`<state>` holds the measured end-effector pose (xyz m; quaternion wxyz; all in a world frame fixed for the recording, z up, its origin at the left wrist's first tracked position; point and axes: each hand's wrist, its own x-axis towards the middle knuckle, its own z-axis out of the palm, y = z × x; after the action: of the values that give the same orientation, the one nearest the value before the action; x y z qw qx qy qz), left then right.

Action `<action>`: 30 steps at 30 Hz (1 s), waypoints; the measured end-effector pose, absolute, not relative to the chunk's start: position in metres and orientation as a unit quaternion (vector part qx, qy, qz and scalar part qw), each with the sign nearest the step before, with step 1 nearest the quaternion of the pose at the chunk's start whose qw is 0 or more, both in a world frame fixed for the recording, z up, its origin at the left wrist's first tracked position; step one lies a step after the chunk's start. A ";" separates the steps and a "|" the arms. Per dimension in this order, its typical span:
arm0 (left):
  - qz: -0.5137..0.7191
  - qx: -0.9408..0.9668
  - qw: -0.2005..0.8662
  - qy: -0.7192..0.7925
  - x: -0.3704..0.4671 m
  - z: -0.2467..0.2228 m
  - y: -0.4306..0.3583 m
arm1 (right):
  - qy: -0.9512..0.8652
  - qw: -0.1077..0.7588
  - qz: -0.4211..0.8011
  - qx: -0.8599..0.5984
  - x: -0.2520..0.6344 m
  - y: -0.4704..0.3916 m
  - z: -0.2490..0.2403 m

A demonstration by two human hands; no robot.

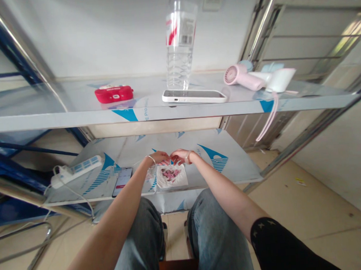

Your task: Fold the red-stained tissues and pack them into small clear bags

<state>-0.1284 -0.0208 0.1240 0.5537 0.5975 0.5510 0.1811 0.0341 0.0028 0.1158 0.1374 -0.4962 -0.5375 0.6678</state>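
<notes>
My left hand [161,157] and my right hand [179,155] meet over the lower shelf, fingertips close together and bent in a pinch. Whatever lies between the fingers is too small and blurred to name. Just below them is a white square, perhaps tissue or a shallow box [161,181], bearing a heap of pink and dark red beads [171,175]. To its left lies a small clear plastic bag [150,174]. Bracelets circle both wrists.
A phone [124,181] and a white power strip [78,170] with cables lie left on the lower shelf [193,140]. The upper shelf [148,100] overhangs, carrying a red case [114,94], a bottle [179,49], a white-cased phone [194,96] and a pink handheld fan [244,77].
</notes>
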 end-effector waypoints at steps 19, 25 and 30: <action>0.165 0.616 0.545 0.544 -0.129 0.118 -0.015 | -0.538 0.137 0.670 -0.493 0.037 0.006 0.115; 0.182 0.615 0.523 0.562 -0.122 0.119 -0.012 | -0.534 0.130 0.671 -0.498 0.036 0.005 0.114; 0.179 0.637 0.444 0.604 -0.114 0.117 -0.006 | -0.569 0.150 0.636 -0.499 0.030 0.004 0.111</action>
<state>-0.1137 -0.0062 0.1169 0.4443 0.6369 0.6041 0.1790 0.0298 0.0039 0.1113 0.1498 -0.4991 -0.5689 0.6363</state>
